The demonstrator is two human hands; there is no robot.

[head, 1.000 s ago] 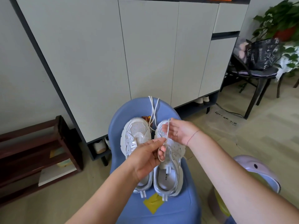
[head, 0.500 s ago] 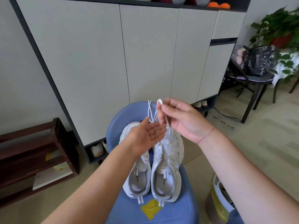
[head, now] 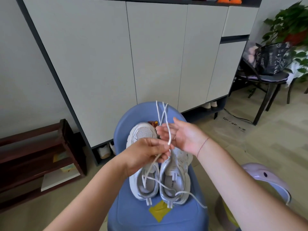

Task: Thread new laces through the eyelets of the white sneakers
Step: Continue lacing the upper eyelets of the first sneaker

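Observation:
Two white sneakers stand side by side on a blue chair [head: 133, 217], toes pointing away: the left sneaker [head: 143, 177] and the right sneaker [head: 176, 179]. My left hand [head: 146, 155] hovers over them and pinches a white lace [head: 183, 192] whose loose ends trail across both heels and onto the seat. My right hand [head: 183, 135] is spread palm up just behind, fingers straight, with a strand of lace running over the palm. More white lace [head: 160, 112] hangs over the chair back.
A tall white cabinet [head: 116, 64] stands right behind the chair. A dark wooden shoe rack [head: 33, 155] is at the left, a lilac bin [head: 266, 179] at the lower right, a black chair with a bag [head: 270, 64] and a plant [head: 290, 25] at the far right.
My right hand let go of the lace loop, dropped lower and opened palm up. My left hand closed its fingers on the lace, and loose lace now lies over the heels.

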